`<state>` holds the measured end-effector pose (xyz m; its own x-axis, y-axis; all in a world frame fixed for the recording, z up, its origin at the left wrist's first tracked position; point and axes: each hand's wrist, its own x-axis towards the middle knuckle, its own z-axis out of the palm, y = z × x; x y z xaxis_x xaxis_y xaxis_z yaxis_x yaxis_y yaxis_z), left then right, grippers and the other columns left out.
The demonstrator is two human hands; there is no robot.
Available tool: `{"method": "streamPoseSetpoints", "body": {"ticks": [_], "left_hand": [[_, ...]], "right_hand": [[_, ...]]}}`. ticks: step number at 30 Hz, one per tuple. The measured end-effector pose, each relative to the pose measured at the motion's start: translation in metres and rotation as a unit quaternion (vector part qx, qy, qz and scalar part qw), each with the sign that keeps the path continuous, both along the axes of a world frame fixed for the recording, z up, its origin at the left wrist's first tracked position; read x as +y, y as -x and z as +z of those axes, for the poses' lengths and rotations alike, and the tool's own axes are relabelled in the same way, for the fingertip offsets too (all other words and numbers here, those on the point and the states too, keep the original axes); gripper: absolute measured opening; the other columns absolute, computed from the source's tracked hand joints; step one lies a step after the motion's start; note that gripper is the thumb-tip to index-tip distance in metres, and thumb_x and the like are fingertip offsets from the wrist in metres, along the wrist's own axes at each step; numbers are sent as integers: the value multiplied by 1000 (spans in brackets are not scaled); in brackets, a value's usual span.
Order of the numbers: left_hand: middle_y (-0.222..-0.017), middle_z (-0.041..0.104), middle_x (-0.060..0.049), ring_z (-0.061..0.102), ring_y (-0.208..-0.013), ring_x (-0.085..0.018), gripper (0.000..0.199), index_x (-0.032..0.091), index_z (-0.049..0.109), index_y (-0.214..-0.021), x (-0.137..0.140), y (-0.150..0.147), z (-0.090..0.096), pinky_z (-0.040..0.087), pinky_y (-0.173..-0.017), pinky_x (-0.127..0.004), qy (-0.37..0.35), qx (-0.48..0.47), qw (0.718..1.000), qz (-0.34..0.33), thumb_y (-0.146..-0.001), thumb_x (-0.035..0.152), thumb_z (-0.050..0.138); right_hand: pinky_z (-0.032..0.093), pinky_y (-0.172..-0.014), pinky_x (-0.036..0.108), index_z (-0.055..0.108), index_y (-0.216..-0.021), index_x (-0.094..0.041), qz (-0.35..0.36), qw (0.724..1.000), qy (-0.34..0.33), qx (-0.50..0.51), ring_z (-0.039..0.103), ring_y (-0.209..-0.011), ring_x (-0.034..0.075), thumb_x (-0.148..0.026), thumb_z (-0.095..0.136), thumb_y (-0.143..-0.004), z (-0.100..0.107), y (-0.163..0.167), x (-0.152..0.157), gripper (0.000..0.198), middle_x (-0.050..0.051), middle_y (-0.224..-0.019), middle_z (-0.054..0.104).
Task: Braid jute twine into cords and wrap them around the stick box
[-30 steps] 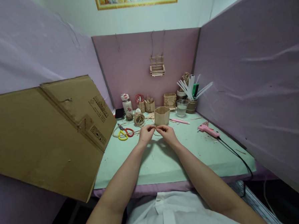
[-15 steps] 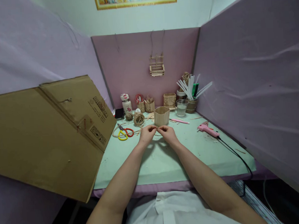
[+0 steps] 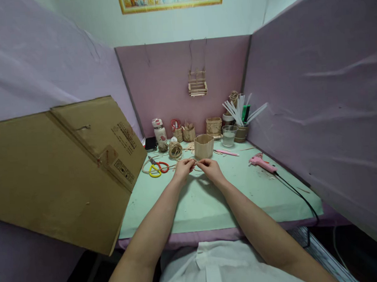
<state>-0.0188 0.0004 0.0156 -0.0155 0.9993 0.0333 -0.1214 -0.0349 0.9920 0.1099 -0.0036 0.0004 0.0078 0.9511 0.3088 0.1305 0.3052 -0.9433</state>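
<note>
My left hand (image 3: 183,171) and my right hand (image 3: 210,169) meet over the mat, fingertips pinched around a thin strand of twine (image 3: 198,170). Little of the strand shows between the fingers. Just behind them stands a round, open-topped holder (image 3: 204,147) made of pale wooden sticks. To the left lies a ball of twine (image 3: 175,150), with loose twine running past a pair of scissors (image 3: 159,168) with red and yellow handles. A smaller, darker twine ball (image 3: 162,147) sits beside it.
A pink glue gun (image 3: 263,164) with a black cord lies at right. Along the back stand a white bottle (image 3: 159,130), stick holders, a clear cup (image 3: 229,138) and a pot of white glue sticks (image 3: 241,133). A large cardboard sheet (image 3: 67,177) leans at left.
My fingertips have shifted slightly; the left hand has turned a little and the two hands are a touch further apart. Nothing else on the mat has moved.
</note>
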Motion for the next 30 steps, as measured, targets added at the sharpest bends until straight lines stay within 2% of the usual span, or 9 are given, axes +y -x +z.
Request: {"method": "streamPoseSetpoints", "body": {"ticks": [5, 14, 23, 30], "left_hand": [[-58, 55, 0, 46, -53, -7, 19, 12, 62, -67, 2, 3, -1, 33, -53, -21, 7, -5, 1000, -10, -61, 29, 69], [-54, 55, 0, 46, -55, -11, 8, 14, 62, -62, 9, 5, -8, 35, -56, -25, -96, 162, 982, 1, -64, 19, 57], [-56, 56, 1, 46, -54, -9, 12, 13, 61, -67, 9, 5, -9, 35, -55, -23, -67, 71, 995, 4, -61, 24, 62], [-54, 51, 3, 40, -50, -7, 18, 13, 61, -68, 9, 4, -9, 27, -51, -22, -31, 19, 999, -17, -60, 29, 66]], "right_hand": [[42, -63, 27, 68, -73, -14, -11, 1000, -14, -12, 56, -66, 16, -41, 59, -69, -1, -1, 2, 30, 6, -70, 66], [44, -67, 28, 66, -74, -15, -21, 997, -41, -54, 58, -69, 16, -32, 55, -70, -4, -1, 3, 21, 5, -74, 67], [44, -65, 28, 65, -73, -16, -26, 996, -39, -74, 58, -68, 17, -31, 53, -70, -5, 0, 3, 20, 5, -72, 67], [43, -65, 27, 65, -71, -16, -9, 994, -22, -105, 57, -67, 16, -30, 52, -69, -7, 1, 5, 19, 4, -69, 66]]}}
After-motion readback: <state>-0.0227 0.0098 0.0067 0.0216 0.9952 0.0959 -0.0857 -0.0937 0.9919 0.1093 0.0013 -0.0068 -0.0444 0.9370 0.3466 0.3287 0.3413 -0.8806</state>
